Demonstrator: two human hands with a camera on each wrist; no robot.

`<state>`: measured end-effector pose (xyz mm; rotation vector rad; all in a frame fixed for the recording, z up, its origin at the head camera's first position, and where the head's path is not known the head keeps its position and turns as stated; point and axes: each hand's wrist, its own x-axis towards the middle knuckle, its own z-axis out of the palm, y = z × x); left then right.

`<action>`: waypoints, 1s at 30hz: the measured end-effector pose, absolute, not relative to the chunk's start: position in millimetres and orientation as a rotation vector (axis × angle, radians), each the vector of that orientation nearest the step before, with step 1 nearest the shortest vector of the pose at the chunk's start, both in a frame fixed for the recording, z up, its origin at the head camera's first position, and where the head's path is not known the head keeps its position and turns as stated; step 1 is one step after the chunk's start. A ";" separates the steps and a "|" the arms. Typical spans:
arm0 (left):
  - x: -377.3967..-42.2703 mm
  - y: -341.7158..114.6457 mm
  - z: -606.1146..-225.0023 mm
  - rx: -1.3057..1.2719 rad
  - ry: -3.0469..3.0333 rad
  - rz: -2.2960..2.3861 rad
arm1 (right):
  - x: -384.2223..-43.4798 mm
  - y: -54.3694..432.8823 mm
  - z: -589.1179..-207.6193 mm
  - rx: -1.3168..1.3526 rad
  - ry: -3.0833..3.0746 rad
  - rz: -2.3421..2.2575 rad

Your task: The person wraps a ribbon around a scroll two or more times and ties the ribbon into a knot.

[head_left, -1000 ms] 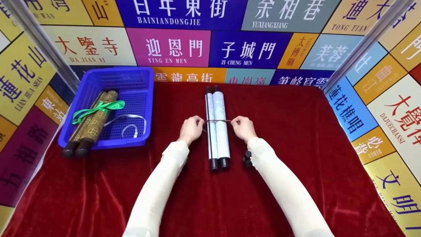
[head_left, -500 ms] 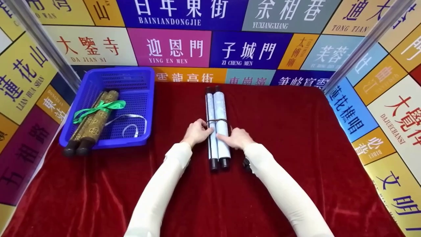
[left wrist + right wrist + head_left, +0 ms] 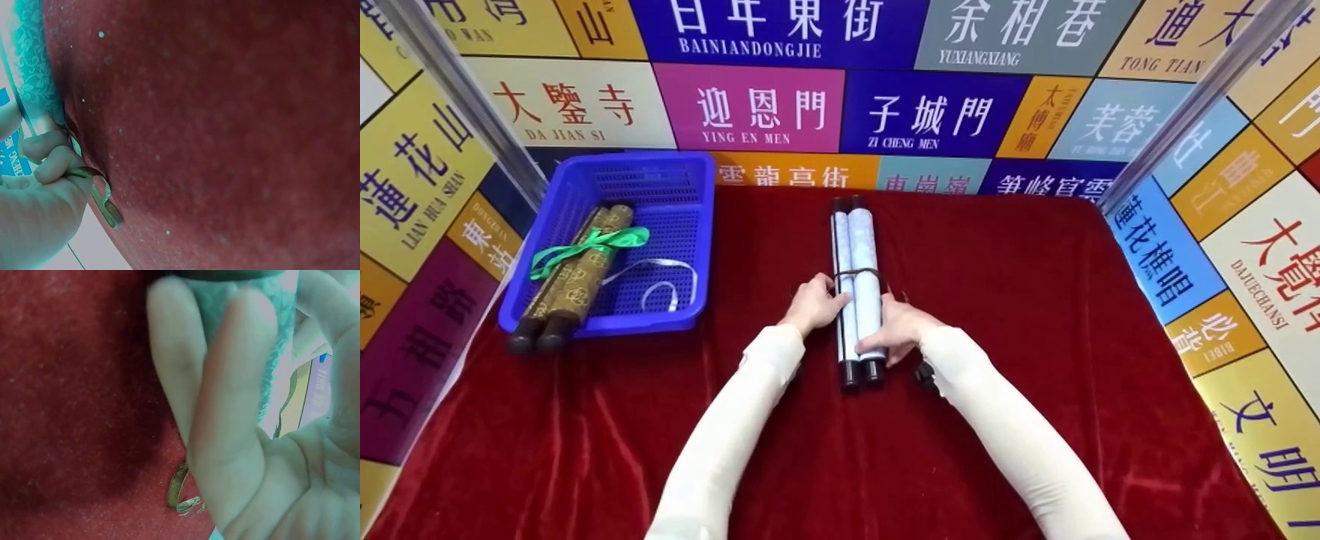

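A double-rolled hanging scroll [image 3: 869, 240], pale blue with black end knobs, lies lengthwise on the red cloth. A thin dark ribbon [image 3: 856, 271] crosses its middle. My left hand [image 3: 813, 303] grips the scroll's left side, thumb on top; in the left wrist view a loose ribbon end [image 3: 106, 205] hangs from its curled fingers. Nearer the bottom, my right hand [image 3: 905, 328] holds the right side with the thumb over the roll and fingers along its edge. Another loose ribbon end [image 3: 179, 486] lies beside that hand in the right wrist view.
On the left stands a blue plastic basket [image 3: 701, 247] holding a gold-brown patterned scroll [image 3: 577, 281] tied with green ribbon [image 3: 596, 241], plus a loose white ribbon [image 3: 671, 264]. Red velvet cloth [image 3: 1005, 255] covers the table. Panels printed with signs [image 3: 750, 109] surround its back and sides.
Both hands stopped pulling the ribbon sideways and came in onto the scroll. The right hand then slid down toward the lower end. The scroll has stayed in place.
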<state>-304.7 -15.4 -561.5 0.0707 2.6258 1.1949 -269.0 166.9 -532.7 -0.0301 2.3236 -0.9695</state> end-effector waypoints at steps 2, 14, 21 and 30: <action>-303.5 -14.3 -560.7 0.073 2.628 1.198 | -267.0 167.1 -531.5 -0.053 2.298 -0.983; -300.0 -13.3 -560.0 0.079 2.660 1.168 | -247.1 156.9 -527.0 -0.123 2.334 -0.931; -300.7 -13.1 -560.0 0.067 2.656 1.164 | -242.9 152.5 -525.3 -0.090 2.365 -0.802; -301.6 -12.5 -560.8 0.049 2.637 1.161 | -242.5 157.0 -525.3 -0.124 2.357 -0.920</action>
